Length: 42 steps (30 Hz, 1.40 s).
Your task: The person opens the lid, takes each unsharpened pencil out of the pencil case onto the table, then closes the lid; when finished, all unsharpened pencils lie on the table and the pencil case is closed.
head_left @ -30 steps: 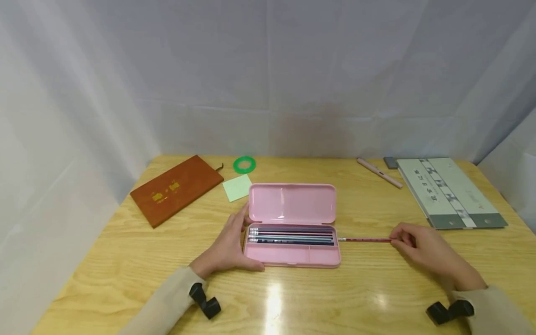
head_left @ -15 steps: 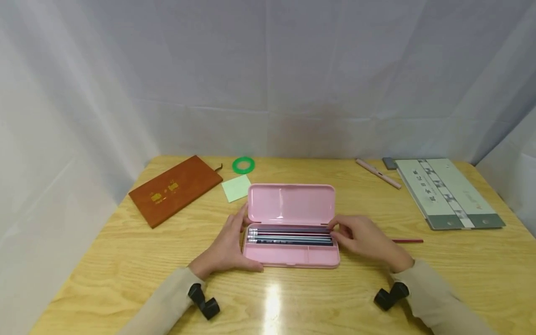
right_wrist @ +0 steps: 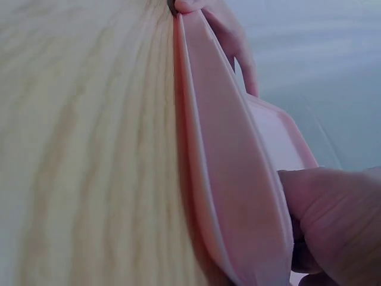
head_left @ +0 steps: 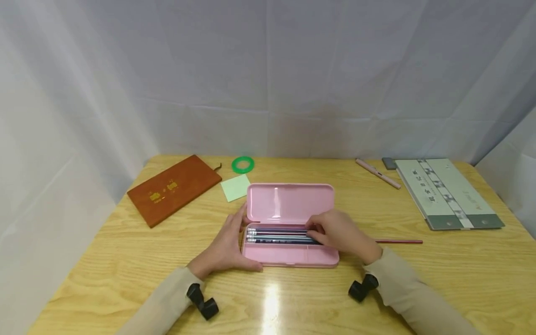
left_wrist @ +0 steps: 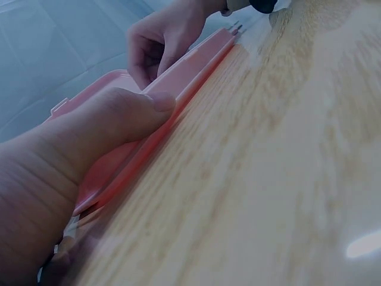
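Pink pencil case [head_left: 289, 253] lies open mid-table, left hand [head_left: 226, 246] gripping its left end. Right hand [head_left: 337, 232], fingers curled over pencils [head_left: 276, 236] inside (actual pinch hidden). Risk: lifting one could drag neighbours out, or knock lid [head_left: 290, 203] shut.

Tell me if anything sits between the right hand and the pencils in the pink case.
Nothing visible does. The right hand is already down inside the open pink case, fingers on the row of pencils. The lid stands open behind, and the left hand holds the case's left end.
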### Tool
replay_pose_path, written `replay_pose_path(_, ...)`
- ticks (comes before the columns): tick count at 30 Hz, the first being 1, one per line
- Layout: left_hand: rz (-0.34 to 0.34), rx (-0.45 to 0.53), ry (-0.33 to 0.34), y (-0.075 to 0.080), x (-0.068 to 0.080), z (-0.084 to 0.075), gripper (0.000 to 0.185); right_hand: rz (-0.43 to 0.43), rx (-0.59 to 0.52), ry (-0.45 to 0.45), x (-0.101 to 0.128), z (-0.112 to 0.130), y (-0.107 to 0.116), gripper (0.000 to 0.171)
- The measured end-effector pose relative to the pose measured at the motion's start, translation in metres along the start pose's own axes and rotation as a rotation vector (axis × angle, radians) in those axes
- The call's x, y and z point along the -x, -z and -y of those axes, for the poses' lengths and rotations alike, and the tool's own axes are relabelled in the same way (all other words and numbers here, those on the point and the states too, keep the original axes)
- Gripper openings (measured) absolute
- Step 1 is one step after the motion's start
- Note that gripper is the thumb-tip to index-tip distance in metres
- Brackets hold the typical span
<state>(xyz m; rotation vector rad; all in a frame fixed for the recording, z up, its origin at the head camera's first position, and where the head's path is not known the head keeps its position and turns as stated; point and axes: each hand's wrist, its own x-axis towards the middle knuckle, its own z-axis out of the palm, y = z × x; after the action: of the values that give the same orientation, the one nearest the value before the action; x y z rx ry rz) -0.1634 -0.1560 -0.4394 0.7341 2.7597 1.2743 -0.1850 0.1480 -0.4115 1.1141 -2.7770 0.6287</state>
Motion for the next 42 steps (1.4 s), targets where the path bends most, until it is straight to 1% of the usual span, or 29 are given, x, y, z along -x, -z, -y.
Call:
replay_pose_path(3,0.002,-0.002,-0.003,0.000,-0.001,0.000,0.150,0.000,0.030,-0.027,0.000,0.003,-0.001,0.008)
replay_pose_path(6,0.004,0.003,-0.008,-0.002,-0.002,0.000,0.150,-0.018,0.060,-0.040,0.003,0.006,0.001,0.007)
replay_pose_path(9,0.007,0.009,-0.007,-0.002,-0.003,0.000,0.150,-0.062,0.079,-0.049,0.009,0.007,0.006,0.006)
replay_pose_path(11,0.008,0.007,-0.005,-0.002,-0.004,-0.001,0.150,-0.101,0.083,-0.056,0.018,0.003,0.011,0.006)
replay_pose_path(16,0.010,-0.003,-0.001,0.000,-0.003,-0.002,0.149,-0.186,0.079,-0.115,0.055,-0.018,0.024,0.006)
replay_pose_path(19,0.007,0.005,0.002,0.002,-0.002,-0.004,0.148,-0.221,0.082,-0.164,0.082,-0.031,0.032,0.008)
replay_pose_path(23,0.000,0.019,0.007,0.003,0.001,-0.005,0.148,-0.262,0.078,-0.198,0.115,-0.045,0.040,0.013)
replay_pose_path(26,-0.003,0.012,0.005,0.002,0.002,-0.003,0.148,-0.276,0.076,-0.205,0.137,-0.054,0.044,0.018)
replay_pose_path(30,-0.006,-0.001,-0.009,0.000,0.002,-0.001,0.147,-0.254,0.042,-0.224,0.159,-0.062,0.047,0.018)
replay_pose_path(35,-0.014,-0.005,-0.007,0.000,0.001,-0.002,0.147,-0.227,0.016,-0.237,0.168,-0.067,0.048,0.022)
replay_pose_path(38,-0.012,-0.008,-0.005,0.000,0.001,-0.003,0.148,-0.226,0.022,-0.250,0.166,-0.067,0.047,0.024)
replay_pose_path(42,-0.010,-0.007,-0.007,0.000,0.000,-0.003,0.148,-0.184,0.037,-0.299,0.160,-0.066,0.044,0.024)
